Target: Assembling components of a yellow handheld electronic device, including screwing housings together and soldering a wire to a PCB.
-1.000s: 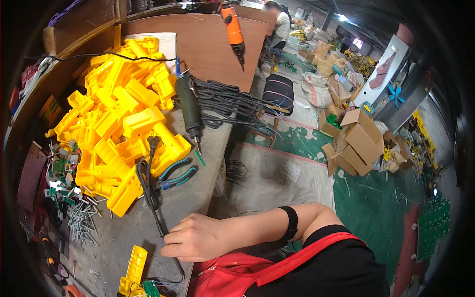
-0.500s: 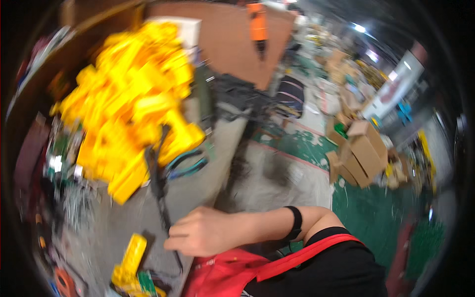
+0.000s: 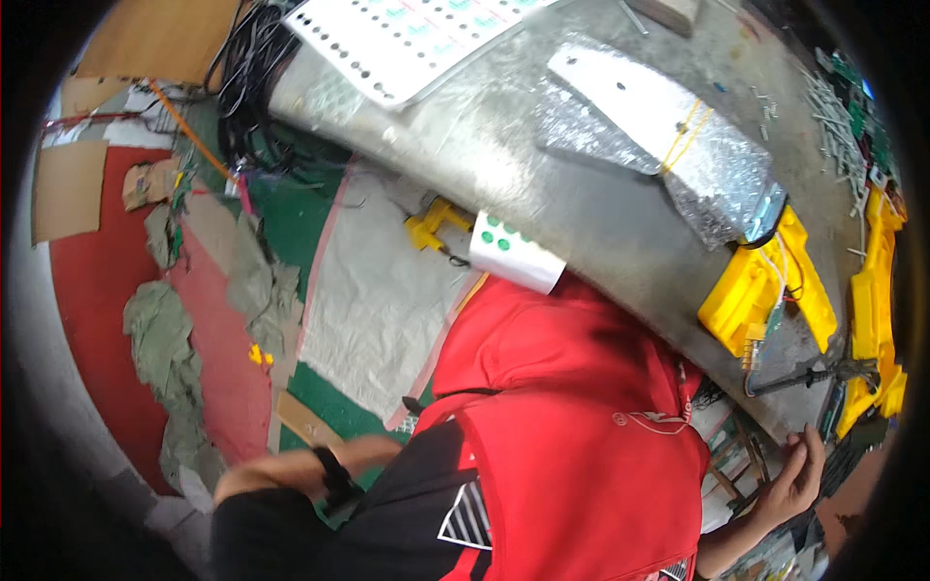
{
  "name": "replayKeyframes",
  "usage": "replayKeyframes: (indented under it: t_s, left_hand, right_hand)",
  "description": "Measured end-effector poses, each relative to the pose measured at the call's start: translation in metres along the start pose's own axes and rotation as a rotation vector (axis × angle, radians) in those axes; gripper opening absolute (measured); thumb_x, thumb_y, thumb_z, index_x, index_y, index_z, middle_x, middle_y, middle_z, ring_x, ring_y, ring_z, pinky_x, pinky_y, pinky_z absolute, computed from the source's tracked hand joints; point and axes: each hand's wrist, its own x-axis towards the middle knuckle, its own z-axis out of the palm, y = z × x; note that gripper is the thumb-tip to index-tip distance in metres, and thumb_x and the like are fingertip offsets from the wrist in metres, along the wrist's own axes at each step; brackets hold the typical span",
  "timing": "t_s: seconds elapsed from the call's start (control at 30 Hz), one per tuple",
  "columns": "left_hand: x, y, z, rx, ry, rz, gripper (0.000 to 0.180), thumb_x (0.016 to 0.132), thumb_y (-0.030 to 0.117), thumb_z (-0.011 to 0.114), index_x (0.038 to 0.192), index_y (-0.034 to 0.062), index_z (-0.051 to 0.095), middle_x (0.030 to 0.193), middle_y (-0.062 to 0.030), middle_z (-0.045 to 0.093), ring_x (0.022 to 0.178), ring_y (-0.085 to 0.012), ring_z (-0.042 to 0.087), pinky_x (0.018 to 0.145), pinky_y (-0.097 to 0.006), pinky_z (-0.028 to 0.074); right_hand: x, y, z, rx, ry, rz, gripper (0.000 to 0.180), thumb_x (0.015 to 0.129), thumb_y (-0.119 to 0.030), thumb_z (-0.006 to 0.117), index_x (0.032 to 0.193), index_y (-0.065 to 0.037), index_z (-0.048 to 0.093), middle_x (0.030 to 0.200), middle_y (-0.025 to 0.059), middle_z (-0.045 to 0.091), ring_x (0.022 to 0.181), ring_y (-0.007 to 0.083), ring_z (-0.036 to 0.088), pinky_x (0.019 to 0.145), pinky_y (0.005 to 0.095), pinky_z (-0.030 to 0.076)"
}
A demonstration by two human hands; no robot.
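My right hand [image 3: 796,476] is just off the table's edge at the lower right, fingers stretched out, holding nothing that I can see. Nearest to it on the table lies a thin black tool [image 3: 809,376] with a cable. Beside that are a yellow plastic shell [image 3: 770,281] with wires and a small brass-coloured part, and other yellow plastic parts [image 3: 874,310] farther right. My left hand [image 3: 373,451] is bent in toward my waist, past a black wristband [image 3: 336,474]. The black sleeve and red apron [image 3: 572,387] hide its fingers.
On the grey table [image 3: 620,232] lie a white perforated sheet [image 3: 407,48] with green pieces, a bubble-wrapped pack [image 3: 659,126] and screws [image 3: 835,121]. White paper with green dots [image 3: 518,250] overhangs the edge. Black cables [image 3: 254,73] hang left; a yellow part [image 3: 441,225] lies below.
The view has swung far to the left, and the big yellow pile has left it. My right hand, earlier beside the black tool's cable, is now at the table's edge with fingers extended.
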Motion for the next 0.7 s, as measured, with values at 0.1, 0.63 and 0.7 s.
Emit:
replayKeyframes:
  t_s: [0.1,0.63,0.7]
  left_hand:
    - [0.020,-0.044,0.004,0.235,0.101,-0.130,0.076,0.080,0.048,0.076,0.137,0.0081,0.046,0.133,-0.0091,0.054,0.121,-0.0275,0.055,0.090,-0.044,0.055]
    - [-0.316,-0.076,-0.197,0.189,0.686,-0.423,0.039,0.083,0.038,0.075,0.100,0.0032,0.075,0.092,-0.0066,0.075,0.088,-0.0211,0.070,0.083,-0.030,0.055]
    - [-0.334,0.082,-0.130,0.702,0.606,0.017,0.041,0.083,0.041,0.072,0.104,0.0055,0.074,0.094,-0.0106,0.075,0.080,-0.0221,0.071,0.075,-0.029,0.055]
  right_hand:
    - [0.006,-0.041,0.008,-0.027,0.004,-0.003,0.020,0.096,0.001,0.052,0.109,0.006,0.067,0.091,0.0138,0.068,0.078,0.0160,0.064,0.068,0.0265,0.050]
    - [-0.072,-0.019,0.072,0.183,0.420,0.151,0.011,0.080,0.005,0.058,0.086,0.003,0.067,0.068,0.0097,0.065,0.059,0.0170,0.063,0.057,0.0261,0.048]
    - [-0.082,-0.028,0.083,0.124,0.354,0.140,0.013,0.076,0.006,0.059,0.085,0.001,0.067,0.065,0.0086,0.063,0.056,0.0179,0.061,0.053,0.0267,0.046]
